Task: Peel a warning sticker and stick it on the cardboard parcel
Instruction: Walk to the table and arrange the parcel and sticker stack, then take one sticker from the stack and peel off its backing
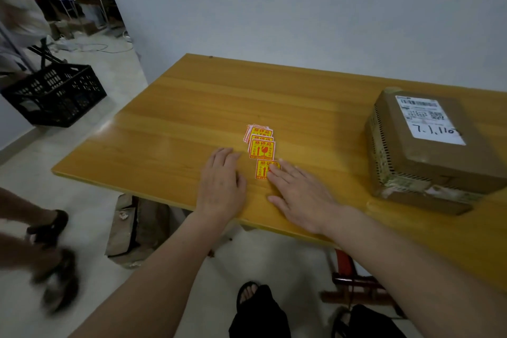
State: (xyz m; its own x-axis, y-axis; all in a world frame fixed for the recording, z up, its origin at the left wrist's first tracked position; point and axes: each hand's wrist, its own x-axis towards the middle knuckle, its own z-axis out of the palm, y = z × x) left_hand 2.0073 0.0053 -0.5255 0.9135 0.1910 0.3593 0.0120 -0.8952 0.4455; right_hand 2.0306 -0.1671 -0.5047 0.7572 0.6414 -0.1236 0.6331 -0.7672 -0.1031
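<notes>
A small spread pile of yellow-and-red warning stickers (260, 143) lies near the middle of the wooden table (192, 107). One sticker (262, 169) sits apart at the near end of the pile. My right hand (299, 195) lies flat with its fingertips resting on that sticker's right edge. My left hand (220, 186) rests palm down on the table just left of the stickers, holding nothing. The cardboard parcel (433, 151), with a white shipping label on top, stands at the right of the table, apart from both hands.
A black plastic crate (55, 96) stands on the floor to the left. Another person's legs in dark sandals (52, 252) are at the lower left, blurred. A red stool (348, 274) is under the table edge. A white wall runs behind the table.
</notes>
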